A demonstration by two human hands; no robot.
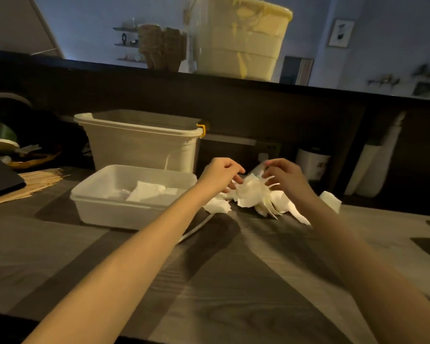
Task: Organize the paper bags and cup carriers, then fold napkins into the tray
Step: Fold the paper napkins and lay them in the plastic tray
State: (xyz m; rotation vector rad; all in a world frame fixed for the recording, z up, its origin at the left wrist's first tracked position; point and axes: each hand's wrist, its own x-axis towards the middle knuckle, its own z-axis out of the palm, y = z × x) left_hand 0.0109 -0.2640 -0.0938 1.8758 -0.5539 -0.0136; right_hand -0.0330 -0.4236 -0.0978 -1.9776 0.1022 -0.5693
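Observation:
A loose heap of white napkins (256,197) lies on the wooden counter, right of a shallow white tray (102,207). The tray holds a few folded napkins (147,192). Both my hands are over the heap. My left hand (220,173) has its fingers curled onto the heap's left top. My right hand (287,178) has its fingers curled down into the napkins from the right. The fingertips are partly hidden in the paper. A stack of brown cup carriers (163,47) stands on the raised ledge behind.
A tall white bin (139,140) with a yellow clip stands behind the tray. A large pale container (243,38) sits on the ledge. Wooden stir sticks (35,181) lie at the left. A white cord (196,227) runs beside the tray. One stray napkin (332,198) lies at the right.

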